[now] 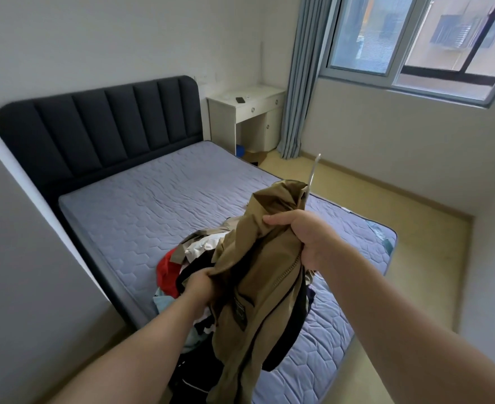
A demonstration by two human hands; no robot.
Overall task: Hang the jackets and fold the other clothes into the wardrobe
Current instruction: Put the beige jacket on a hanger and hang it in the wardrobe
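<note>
Holding the khaki jacket (257, 287) up over the bed. My right hand (307, 240) is curled tight round the bunched collar end, and it looks like the neck of the white hanger (313, 170) is in the same grip, since the hook pokes up above the fabric. My left hand (201, 284) is lower, fingers curled into the jacket's side edge, probably to pull it straight so it sits on the hanger. The zip front and a small chest patch face me, and the hem hangs down free.

The jacket is raised clear of the clothes pile (182, 258): red, white, black and pale blue items heaped on the near part of the bare quilted mattress (153, 205). They're likely dumped there for sorting, and none look folded yet.

My guess is the step is seating the jacket on the hanger before carrying it off. Can't tell if both shoulders are on. The wardrobe isn't identifiable in view.

A white desk (249, 97) stands by the curtain (301, 83), with a small dark object on its tabletop.
</note>
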